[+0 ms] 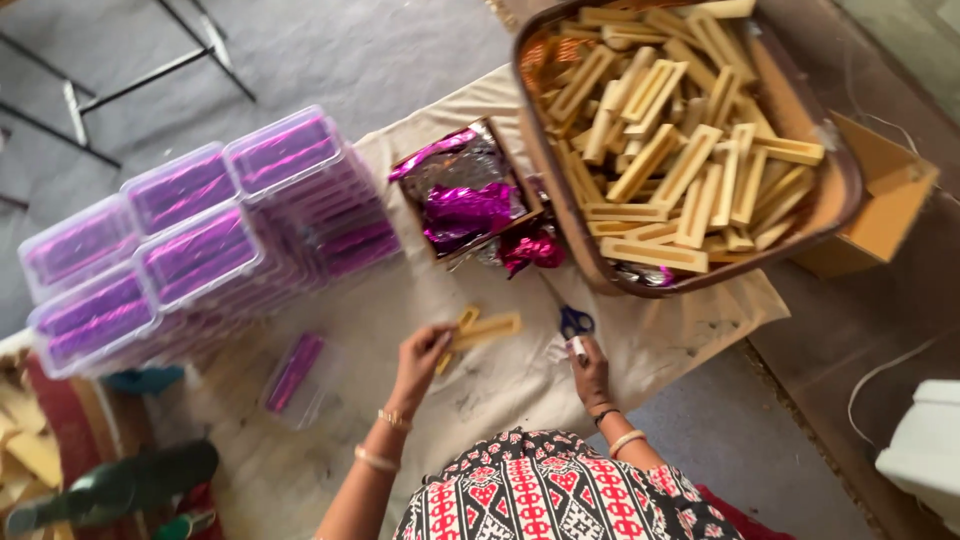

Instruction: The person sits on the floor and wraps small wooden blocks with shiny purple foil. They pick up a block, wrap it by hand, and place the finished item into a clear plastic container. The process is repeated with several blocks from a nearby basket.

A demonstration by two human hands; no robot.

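Note:
My left hand (422, 352) grips one end of a long yellow bar (487, 329) that rests on the white cloth (400, 300), with a second, shorter yellow bar (462, 322) right beside it. My right hand (591, 368) pinches a small white piece (577, 347) just below blue-handled scissors (575, 320) lying on the cloth. Ahead of both hands, a small open box (465, 190) holds crumpled purple and silver foil wrappers. A big brown tray (835, 200) piled with several yellow bars stands at the upper right.
Stacks of clear plastic boxes (200, 240) with purple contents stand at the left. A single clear box (295, 375) with a purple bar lies near my left arm. A cardboard box (885, 215) sits right of the tray. Metal legs (110, 90) stand at the far left.

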